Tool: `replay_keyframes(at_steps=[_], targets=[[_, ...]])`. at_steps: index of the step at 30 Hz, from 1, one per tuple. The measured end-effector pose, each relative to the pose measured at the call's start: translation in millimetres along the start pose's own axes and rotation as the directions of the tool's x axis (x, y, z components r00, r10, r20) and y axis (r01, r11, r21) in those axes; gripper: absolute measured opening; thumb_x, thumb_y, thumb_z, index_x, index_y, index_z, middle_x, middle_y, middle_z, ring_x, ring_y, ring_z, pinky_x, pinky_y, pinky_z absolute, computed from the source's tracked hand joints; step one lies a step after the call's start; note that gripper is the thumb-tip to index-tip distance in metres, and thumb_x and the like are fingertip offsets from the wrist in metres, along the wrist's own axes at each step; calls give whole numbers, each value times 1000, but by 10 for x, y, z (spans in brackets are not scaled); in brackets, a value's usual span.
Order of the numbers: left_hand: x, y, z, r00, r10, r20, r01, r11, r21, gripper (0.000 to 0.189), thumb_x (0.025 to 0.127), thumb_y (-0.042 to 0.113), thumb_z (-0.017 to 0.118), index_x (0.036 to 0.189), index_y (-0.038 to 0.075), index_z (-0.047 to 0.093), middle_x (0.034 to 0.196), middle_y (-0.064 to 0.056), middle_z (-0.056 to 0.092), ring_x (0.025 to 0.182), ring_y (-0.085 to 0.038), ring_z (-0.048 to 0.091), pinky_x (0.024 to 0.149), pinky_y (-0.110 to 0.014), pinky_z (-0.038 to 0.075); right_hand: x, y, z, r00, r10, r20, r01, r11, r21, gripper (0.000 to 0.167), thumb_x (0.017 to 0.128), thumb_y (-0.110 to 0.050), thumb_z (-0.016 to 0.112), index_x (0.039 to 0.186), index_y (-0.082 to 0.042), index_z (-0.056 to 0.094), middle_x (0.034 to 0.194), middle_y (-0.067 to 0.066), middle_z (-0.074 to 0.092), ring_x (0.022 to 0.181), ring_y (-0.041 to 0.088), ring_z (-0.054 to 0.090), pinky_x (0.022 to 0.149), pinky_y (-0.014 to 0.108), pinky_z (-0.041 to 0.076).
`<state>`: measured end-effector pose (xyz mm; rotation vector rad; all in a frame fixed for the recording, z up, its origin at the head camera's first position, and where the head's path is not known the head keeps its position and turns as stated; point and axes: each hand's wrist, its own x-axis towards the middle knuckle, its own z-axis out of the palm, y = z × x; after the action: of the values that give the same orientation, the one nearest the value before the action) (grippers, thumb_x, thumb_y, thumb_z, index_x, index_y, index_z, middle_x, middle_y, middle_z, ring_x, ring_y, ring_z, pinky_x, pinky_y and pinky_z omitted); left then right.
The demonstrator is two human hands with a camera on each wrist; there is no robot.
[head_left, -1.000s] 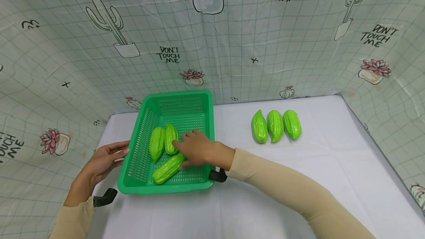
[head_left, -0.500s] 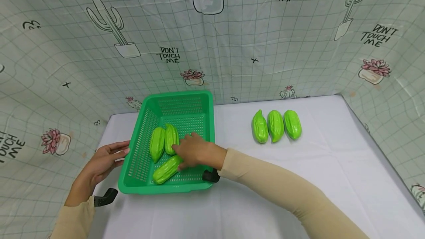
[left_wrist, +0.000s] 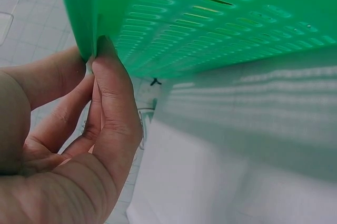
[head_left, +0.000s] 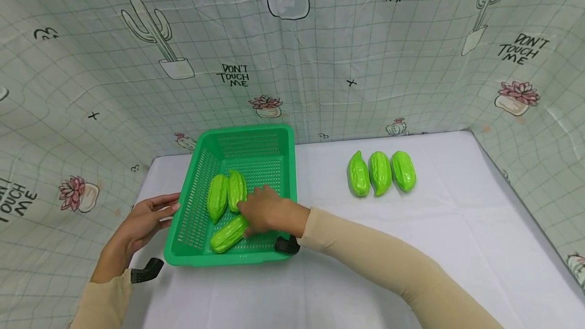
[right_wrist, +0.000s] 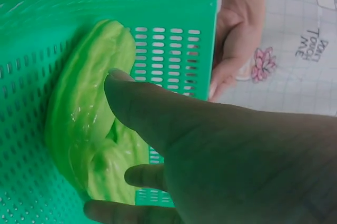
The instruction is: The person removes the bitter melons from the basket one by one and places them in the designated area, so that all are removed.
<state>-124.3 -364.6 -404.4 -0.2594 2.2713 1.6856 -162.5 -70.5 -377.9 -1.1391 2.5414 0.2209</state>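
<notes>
Inside a green plastic basket (head_left: 219, 259) lie three light-green ridged bitter melons: a front one (head_left: 227, 235) set at a slant, and two nearly upright side by side, a left one (head_left: 217, 199) and a right one (head_left: 236, 192). My left hand (head_left: 148, 220) pinches the basket's left rim (left_wrist: 76, 16) between thumb and fingers. Reaching in over the right wall, my right hand (head_left: 265, 209) is at the right end of the front melon. In the right wrist view its thumb (right_wrist: 142, 100) overlaps the nearest melon (right_wrist: 79, 108), while the fingers stay spread apart.
Three more bitter melons stand in a row on the white tablecloth to the right: left (head_left: 358, 174), middle (head_left: 380, 172) and right (head_left: 403, 170). A cactus-print cloth (head_left: 320, 39) hangs behind and along both sides of the table (head_left: 347, 278).
My right hand has shifted slightly left and down toward the front melon, its fingers drawing closer together. The left hand, basket and melons look the same.
</notes>
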Motion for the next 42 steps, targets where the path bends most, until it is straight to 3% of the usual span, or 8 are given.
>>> replay_keyframes(at_steps=[9, 20, 31, 37, 42], targets=[[-6, -5, -9, 1000, 4, 6, -4, 1000, -10, 61, 108, 14, 63, 155, -15, 38, 108, 21, 66, 93, -2, 70, 83, -22, 59, -85, -71, -8, 1000, -10, -11, 10, 1000, 2, 68, 96, -59, 72, 148, -17, 61, 136, 4, 71, 138, 27, 57, 118, 44, 40], [10, -1, 4, 1000, 3, -4, -3, 1000, -4, 61, 108, 15, 64, 155, -15, 38, 108, 20, 66, 93, -3, 70, 83, -22, 58, 16, -70, -9, 997, -28, 66, 21, 994, 107, 73, 96, -57, 74, 154, -17, 54, 136, 1, 70, 133, 24, 59, 114, 41, 42], [-5, -6, 2, 1000, 5, 0, -5, 1000, 4, 61, 108, 16, 64, 155, -14, 39, 109, 21, 65, 94, -2, 69, 84, -22, 58, 124, -100, -5, 997, -53, 57, 44, 989, 140, 65, 95, -56, 75, 143, -15, 60, 129, 1, 72, 124, 24, 63, 103, 38, 50], [-5, -9, 7, 1000, 6, -5, -6, 1000, 9, 62, 109, 16, 63, 156, -15, 37, 108, 21, 65, 93, -2, 69, 83, -22, 58, 148, -120, -22, 996, -43, 78, 31, 988, 150, 69, 95, -56, 75, 148, -15, 56, 129, 3, 72, 128, 25, 61, 106, 38, 49], [-12, -5, 2, 1000, 16, 1, -16, 1000, 6, 62, 109, 15, 63, 155, -16, 37, 109, 21, 65, 93, -2, 69, 83, -22, 58, 153, -123, -36, 996, -36, 86, 19, 981, 192, 62, 95, -54, 77, 140, -15, 58, 121, 1, 72, 122, 23, 63, 104, 37, 49]])
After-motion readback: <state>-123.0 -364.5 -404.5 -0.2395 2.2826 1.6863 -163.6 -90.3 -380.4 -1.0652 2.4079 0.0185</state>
